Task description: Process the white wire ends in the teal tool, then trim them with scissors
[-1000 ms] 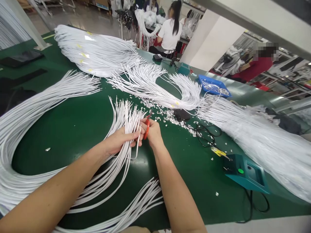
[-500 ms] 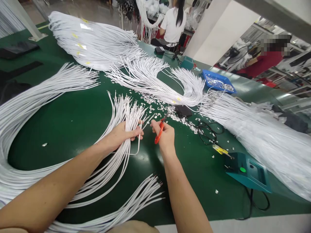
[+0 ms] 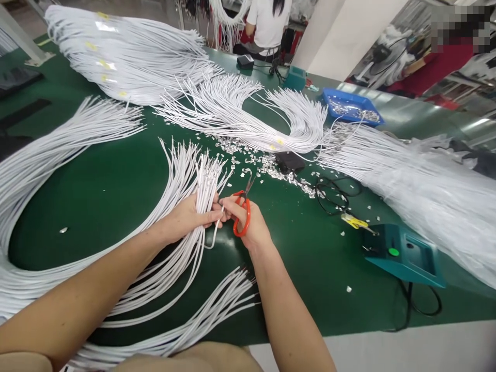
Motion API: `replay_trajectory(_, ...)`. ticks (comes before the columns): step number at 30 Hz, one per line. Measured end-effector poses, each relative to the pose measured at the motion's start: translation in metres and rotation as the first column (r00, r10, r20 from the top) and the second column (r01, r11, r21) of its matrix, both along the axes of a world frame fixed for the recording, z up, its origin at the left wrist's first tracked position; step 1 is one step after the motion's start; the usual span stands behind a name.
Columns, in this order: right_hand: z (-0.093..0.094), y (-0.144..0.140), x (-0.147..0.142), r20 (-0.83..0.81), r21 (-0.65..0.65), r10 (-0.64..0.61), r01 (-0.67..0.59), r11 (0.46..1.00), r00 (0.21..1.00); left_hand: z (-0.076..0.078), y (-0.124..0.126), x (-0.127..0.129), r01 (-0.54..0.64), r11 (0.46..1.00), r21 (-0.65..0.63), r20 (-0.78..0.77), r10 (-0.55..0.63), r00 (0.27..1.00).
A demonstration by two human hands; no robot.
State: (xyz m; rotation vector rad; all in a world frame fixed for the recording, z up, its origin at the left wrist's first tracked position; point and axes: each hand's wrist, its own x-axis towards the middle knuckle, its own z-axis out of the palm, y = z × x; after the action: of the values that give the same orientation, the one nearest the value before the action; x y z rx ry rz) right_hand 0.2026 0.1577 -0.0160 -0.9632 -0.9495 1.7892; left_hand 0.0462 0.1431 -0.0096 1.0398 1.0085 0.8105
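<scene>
My left hand [image 3: 190, 216] grips a bundle of white cables [image 3: 182, 175] that fans out on the green table [image 3: 116, 191]. One cable from the bundle bends down in a loop just below my fingers. My right hand [image 3: 248, 222] holds orange-handled scissors [image 3: 243, 206], blades pointing up and away, and its fingertips touch that single cable's end beside my left thumb.
Small white cut scraps [image 3: 271, 170] litter the table beyond the scissors. More white cable bundles [image 3: 127, 51] lie left, behind and at right. A teal box [image 3: 403, 256] with a green button, yellow snips [image 3: 354, 221], a blue tray [image 3: 351, 106]. Two people work behind.
My right hand with the scissors moved away to the right, then came back to the cable end at my left hand. The view tilted down slightly.
</scene>
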Motion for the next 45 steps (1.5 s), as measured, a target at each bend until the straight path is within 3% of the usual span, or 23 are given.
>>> replay_trajectory(6, 0.002, -0.005, -0.004, 0.113, 0.056, -0.122, 0.117, 0.992, 0.986, -0.005, 0.0, -0.001, -0.132, 0.989, -0.065, 0.012, 0.133, 0.991)
replay_trajectory(9, 0.006, -0.005, 0.003, 0.315, 0.166, -0.124, 0.075, 0.983, 0.941, -0.005, 0.0, -0.002, -0.174, 0.984, -0.03, -0.018, 0.174, 0.985)
replay_trajectory(11, 0.007, -0.004, 0.01, 0.548, 0.243, -0.129, -0.01, 0.97, 0.827, -0.004, 0.001, -0.002, -0.193, 0.981, -0.01, -0.034, 0.192, 0.981)
replay_trajectory(14, 0.007, -0.004, 0.017, 0.836, 0.279, -0.141, -0.191, 0.941, 0.53, 0.0, 0.001, -0.001, -0.228, 0.974, 0.013, -0.075, 0.228, 0.971)
replay_trajectory(16, 0.005, -0.004, 0.018, 0.908, 0.277, -0.156, -0.278, 0.92, 0.389, 0.004, 0.001, 0.0, -0.247, 0.969, 0.02, -0.109, 0.248, 0.963)
replay_trajectory(18, 0.003, -0.004, 0.017, 0.93, 0.272, -0.159, -0.329, 0.904, 0.331, 0.007, 0.0, 0.002, -0.252, 0.968, 0.022, -0.134, 0.252, 0.958)
replay_trajectory(24, 0.003, -0.004, 0.016, 0.96, 0.196, -0.095, -0.389, 0.9, 0.265, 0.009, 0.0, 0.003, -0.23, 0.97, 0.079, -0.209, 0.242, 0.948)
replay_trajectory(31, 0.007, -0.008, 0.015, 0.968, 0.248, -0.202, -0.477, 0.843, 0.146, 0.007, 0.0, 0.001, -0.197, 0.971, 0.138, -0.25, 0.227, 0.941)
replay_trajectory(38, 0.008, -0.007, 0.014, 0.968, 0.245, -0.234, -0.494, 0.834, 0.086, 0.002, 0.002, -0.003, -0.18, 0.968, 0.175, -0.294, 0.226, 0.929)
replay_trajectory(45, 0.009, -0.009, 0.013, 0.968, 0.237, -0.244, -0.512, 0.825, 0.056, 0.002, 0.004, -0.001, -0.234, 0.97, 0.06, -0.185, 0.241, 0.953)
